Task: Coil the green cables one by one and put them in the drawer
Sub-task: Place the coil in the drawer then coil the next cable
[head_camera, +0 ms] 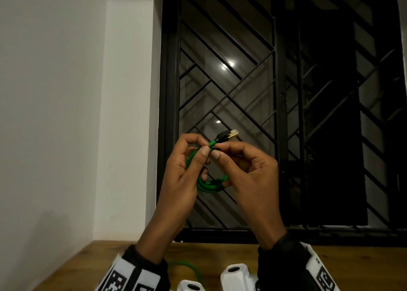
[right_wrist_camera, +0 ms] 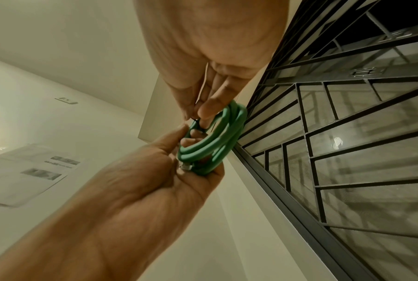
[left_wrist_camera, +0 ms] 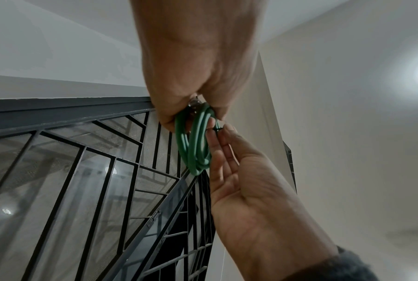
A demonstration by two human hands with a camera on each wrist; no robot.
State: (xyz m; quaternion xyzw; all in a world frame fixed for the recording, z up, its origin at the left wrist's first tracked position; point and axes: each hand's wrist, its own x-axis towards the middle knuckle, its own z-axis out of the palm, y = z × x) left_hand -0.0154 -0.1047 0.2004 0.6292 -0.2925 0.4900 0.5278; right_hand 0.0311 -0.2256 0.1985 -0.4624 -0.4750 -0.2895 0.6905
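Observation:
A green cable [head_camera: 209, 186] wound into a small coil of several loops hangs in the air in front of the window. Its black and gold plug [head_camera: 229, 135] sticks up above the fingers. My left hand [head_camera: 198, 149] grips the coil's left side, fingers curled through the loops. My right hand [head_camera: 222, 152] pinches the cable just below the plug, its lower fingers touching the coil's bottom right. The left wrist view shows the coil [left_wrist_camera: 195, 144] hanging from my left hand [left_wrist_camera: 179, 114]. The right wrist view shows the coil [right_wrist_camera: 217, 144] between both hands. No drawer is in view.
A second green cable [head_camera: 191, 268] lies loose on the wooden table [head_camera: 88, 262] below my wrists. A window with a black metal grille [head_camera: 275, 92] stands close behind the hands. A white wall [head_camera: 66, 92] is on the left.

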